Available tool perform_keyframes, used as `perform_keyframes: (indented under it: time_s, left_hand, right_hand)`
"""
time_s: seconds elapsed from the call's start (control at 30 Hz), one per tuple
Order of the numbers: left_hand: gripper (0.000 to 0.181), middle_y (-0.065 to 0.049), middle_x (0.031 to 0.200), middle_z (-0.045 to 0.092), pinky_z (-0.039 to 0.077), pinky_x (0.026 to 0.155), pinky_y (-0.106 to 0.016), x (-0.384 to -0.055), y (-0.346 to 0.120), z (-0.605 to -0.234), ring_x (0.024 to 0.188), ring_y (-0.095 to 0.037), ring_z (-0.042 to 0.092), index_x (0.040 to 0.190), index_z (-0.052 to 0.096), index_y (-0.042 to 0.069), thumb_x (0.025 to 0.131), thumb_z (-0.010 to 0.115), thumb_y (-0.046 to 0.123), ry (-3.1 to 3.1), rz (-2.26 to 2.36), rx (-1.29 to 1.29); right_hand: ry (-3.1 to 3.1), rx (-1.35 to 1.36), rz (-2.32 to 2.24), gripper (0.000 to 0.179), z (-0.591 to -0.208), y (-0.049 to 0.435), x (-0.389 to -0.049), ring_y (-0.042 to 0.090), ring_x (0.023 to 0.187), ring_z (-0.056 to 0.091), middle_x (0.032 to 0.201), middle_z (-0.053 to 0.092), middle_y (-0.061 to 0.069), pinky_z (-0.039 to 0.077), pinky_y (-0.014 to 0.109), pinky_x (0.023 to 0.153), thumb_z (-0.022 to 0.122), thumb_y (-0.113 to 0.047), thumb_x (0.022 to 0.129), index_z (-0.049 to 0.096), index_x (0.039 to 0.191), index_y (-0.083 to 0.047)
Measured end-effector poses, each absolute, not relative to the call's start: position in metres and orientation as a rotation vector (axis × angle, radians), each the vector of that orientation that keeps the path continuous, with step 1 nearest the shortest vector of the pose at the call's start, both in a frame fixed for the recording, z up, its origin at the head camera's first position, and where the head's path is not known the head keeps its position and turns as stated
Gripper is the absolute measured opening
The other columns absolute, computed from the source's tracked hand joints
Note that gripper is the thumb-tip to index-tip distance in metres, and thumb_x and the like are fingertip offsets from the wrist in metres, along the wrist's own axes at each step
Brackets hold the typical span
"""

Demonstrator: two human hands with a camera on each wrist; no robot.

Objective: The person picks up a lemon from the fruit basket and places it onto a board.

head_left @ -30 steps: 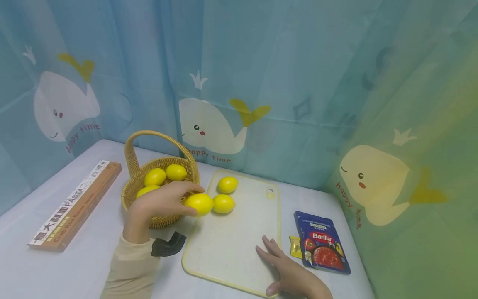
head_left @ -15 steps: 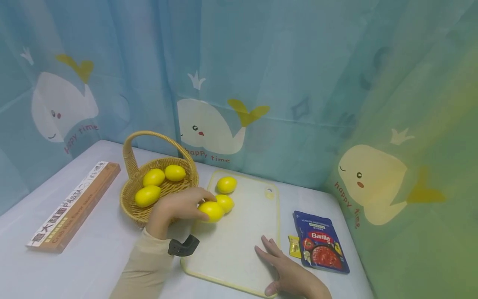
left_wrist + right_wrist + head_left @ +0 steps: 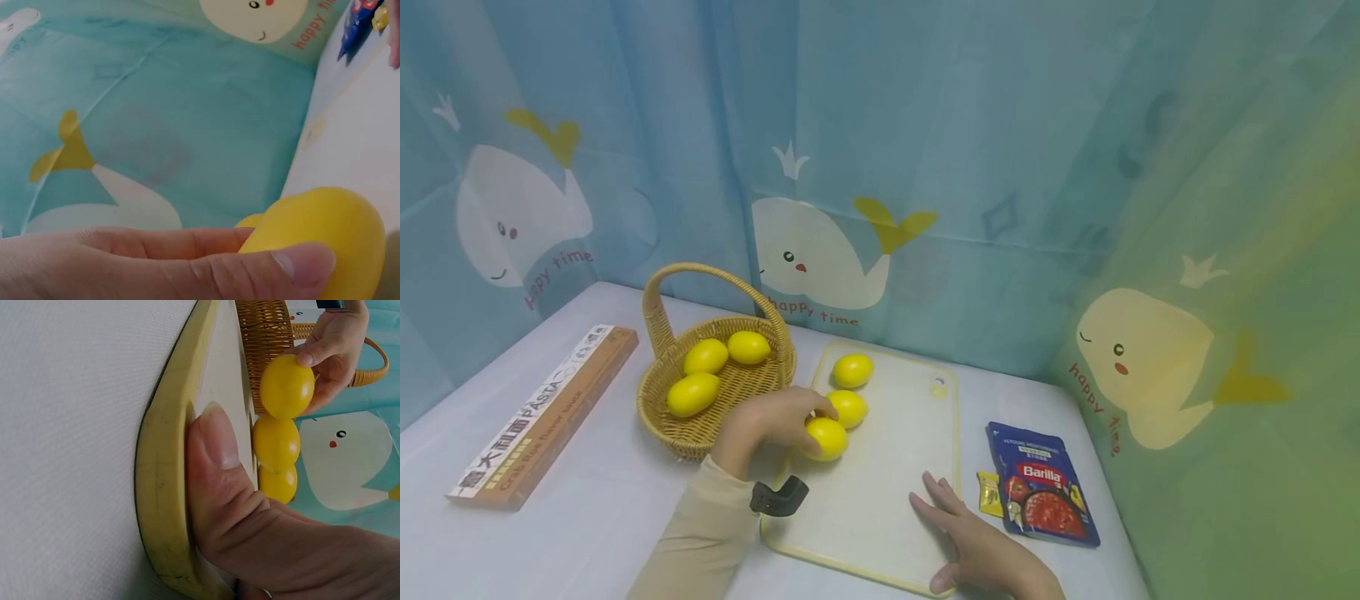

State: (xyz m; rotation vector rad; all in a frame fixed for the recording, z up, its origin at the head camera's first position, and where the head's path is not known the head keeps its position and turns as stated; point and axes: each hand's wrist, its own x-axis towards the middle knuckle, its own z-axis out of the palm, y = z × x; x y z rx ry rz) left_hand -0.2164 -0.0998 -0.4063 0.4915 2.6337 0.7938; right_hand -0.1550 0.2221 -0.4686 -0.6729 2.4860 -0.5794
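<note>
My left hand (image 3: 778, 421) pinches a yellow lemon (image 3: 827, 439) between thumb and fingers, low over the left part of the cutting board (image 3: 887, 500). In the left wrist view the thumb lies along the side of this lemon (image 3: 331, 231). Just behind it on the board sit a second lemon (image 3: 848, 408) and a third lemon (image 3: 853, 370), roughly in a row. My right hand (image 3: 977, 542) rests with spread fingers on the board's near right edge. From the right wrist, its thumb (image 3: 219, 440) shows against the yellow rim (image 3: 164, 469).
Left of the board stands a wicker basket (image 3: 658, 421) with a tall handle and three lemons inside. A pasta box (image 3: 546, 412) lies farther left. To the right are a blue Barilla pouch (image 3: 1043, 483) and a small yellow packet (image 3: 990, 493). A whale-print curtain (image 3: 1000, 167) hangs behind.
The left hand has carried its lemon rightward and nearer, from beside the basket rim to the board, in front of the other two lemons. The right hand has stayed in place.
</note>
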Motion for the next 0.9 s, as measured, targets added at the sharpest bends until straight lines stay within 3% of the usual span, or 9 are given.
perform_keyframes:
  time_s: [0.27, 0.63, 0.9]
  left_hand:
    - [0.047, -0.003, 0.124, 0.061, 0.041, 0.104, -0.044, -0.219, -0.099, -0.412, 0.119, -0.024, 0.053, 0.119, 0.064, 0.015, 0.075, 0.078, 0.011, 2.618, 0.782, 0.441]
    - [0.036, 0.0, 0.108, 0.064, 0.047, 0.092, -0.041, -0.22, -0.099, -0.414, 0.099, -0.018, 0.056, 0.106, 0.063, 0.017, 0.073, 0.079, 0.012, 2.654, 0.739, 0.398]
    - [0.038, 0.001, 0.103, 0.064, 0.048, 0.088, -0.039, -0.224, -0.095, -0.418, 0.093, -0.016, 0.055, 0.109, 0.063, 0.014, 0.074, 0.079, 0.017, 2.671, 0.761, 0.399]
  right_hand:
    - [2.484, -0.657, -0.574, 0.099, -0.47, 0.222, -0.156, 0.04, 0.145, 0.008, 0.16, 0.008, 0.008, 0.017, 0.062, 0.111, 0.073, -0.051, 0.059, 0.033, 0.148, -0.031]
    - [2.472, -0.624, -0.555, 0.099, -0.471, 0.222, -0.156, 0.039, 0.145, 0.01, 0.16, 0.009, 0.007, 0.02, 0.061, 0.111, 0.073, -0.052, 0.059, 0.032, 0.147, -0.034]
    - [2.458, -0.602, -0.574, 0.099, -0.471, 0.222, -0.157, 0.039, 0.145, 0.008, 0.16, 0.009, 0.006, 0.018, 0.063, 0.111, 0.074, -0.051, 0.058, 0.032, 0.147, -0.035]
